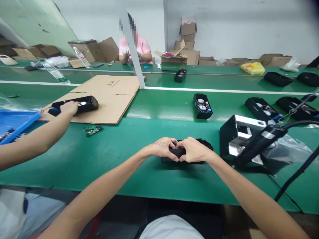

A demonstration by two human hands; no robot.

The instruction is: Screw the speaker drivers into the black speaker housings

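A black speaker housing [179, 153] lies on the green bench top right in front of me. My left hand [163, 148] grips its near side, thumb and fingers curled against it. From the other side my right hand [195, 151] holds the same housing, and the two thumbs nearly meet at its front wall. A bit of red wire shows between the hands. The inside of the housing is mostly hidden by my fingers. Just right of my right hand stands a black and silver box-shaped machine [228, 137], with a black electric screwdriver [260, 144] leaning before it.
At left, a co-worker's hand [69, 107] rests on another housing [88, 103] on a cardboard sheet [107, 113]. Small circuit boards [93, 130] and a blue tray [21, 116] lie nearby. An open housing [203, 106] sits beyond my hands; a person [143, 48] sits opposite.
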